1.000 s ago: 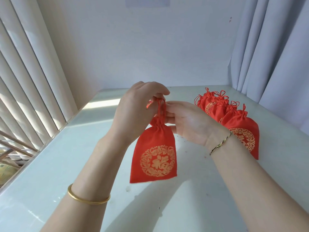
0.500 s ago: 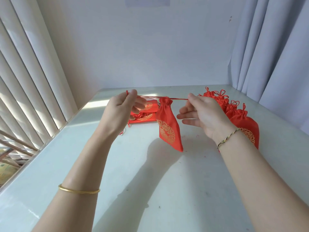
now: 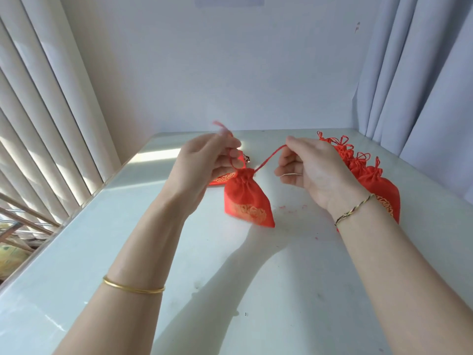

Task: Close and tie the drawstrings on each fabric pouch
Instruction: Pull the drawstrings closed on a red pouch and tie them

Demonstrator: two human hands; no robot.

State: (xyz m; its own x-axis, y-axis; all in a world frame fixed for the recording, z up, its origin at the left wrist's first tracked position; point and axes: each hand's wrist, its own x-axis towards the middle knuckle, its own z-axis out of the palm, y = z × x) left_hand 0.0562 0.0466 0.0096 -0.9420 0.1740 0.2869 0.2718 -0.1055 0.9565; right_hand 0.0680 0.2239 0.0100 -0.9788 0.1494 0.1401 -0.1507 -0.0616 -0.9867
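Red pouch (image 3: 247, 198) hanging between the hands, over the counter (image 3: 281, 290).
The left hand (image 3: 204, 165) is pinching the left drawstring (image 3: 233, 161) and the right hand (image 3: 312, 170) is pinching the right drawstring (image 3: 271, 157) (pouch mouth gathered shut); tied pouches (image 3: 378, 190) are lying behind the right wrist.

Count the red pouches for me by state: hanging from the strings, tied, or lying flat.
Pouch hanging by its drawstrings: 1
Tied pouches, row on the right: at least 4, overlapping
Flat pouches behind the left hand: at least 1, mostly hidden
Total: at least 6
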